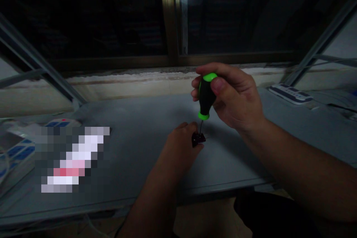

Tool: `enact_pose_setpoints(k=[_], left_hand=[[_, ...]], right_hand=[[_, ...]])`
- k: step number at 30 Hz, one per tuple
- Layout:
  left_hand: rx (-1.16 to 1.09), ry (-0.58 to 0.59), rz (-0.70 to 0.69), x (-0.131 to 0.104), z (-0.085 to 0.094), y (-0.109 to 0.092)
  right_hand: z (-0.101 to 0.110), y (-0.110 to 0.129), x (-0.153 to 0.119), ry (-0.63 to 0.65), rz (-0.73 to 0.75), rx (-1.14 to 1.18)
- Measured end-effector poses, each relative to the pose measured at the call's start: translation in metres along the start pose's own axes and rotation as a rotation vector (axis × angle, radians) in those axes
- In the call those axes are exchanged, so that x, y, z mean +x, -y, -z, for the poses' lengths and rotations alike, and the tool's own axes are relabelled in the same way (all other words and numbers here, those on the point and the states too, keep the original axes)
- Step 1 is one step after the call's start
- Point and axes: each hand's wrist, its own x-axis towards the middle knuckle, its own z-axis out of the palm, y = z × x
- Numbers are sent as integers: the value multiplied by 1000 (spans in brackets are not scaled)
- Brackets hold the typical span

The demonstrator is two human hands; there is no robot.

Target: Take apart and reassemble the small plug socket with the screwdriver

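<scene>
A screwdriver [206,95] with a black and bright green handle is gripped in my right hand [237,98], thumb on one side and fingers round the other. It leans slightly, its thin metal shaft running down to a small dark part [199,139]. The tip meets the top of that part, though the exact contact point is too dark to make out. My left hand [181,143] is closed on the small part and holds it low over the grey table [134,163]. What kind of part it is cannot be told.
Power strips with blue sockets [22,148] lie at the left, beside a pixelated bright object [80,152]. A white and dark power strip [290,94] sits at the back right near a cable [341,108]. Metal frame struts [50,70] and a window stand behind.
</scene>
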Motion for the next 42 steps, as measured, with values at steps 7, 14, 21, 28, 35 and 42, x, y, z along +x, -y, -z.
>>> enact_pose_setpoints(k=[7,14,21,28,35,42], left_hand=[[-4,6,-16,-1,0,0],[3,8,-15,0,1,0],[17,10,-20,0,1,1],[9,-2,-27,0,0,1],[9,3,-11,0,-1,2],[4,3,-21,-1,2,-1]], right_hand=[[-7,1,2,-68,-29,323],[-7,-4,0,-65,-8,46],[-13,-5,-1,21,-80,282],[-12,-9,-2,-23,-9,205],[-15,-3,1,18,-118,290],[-11,-7,-2,-111,-25,237]])
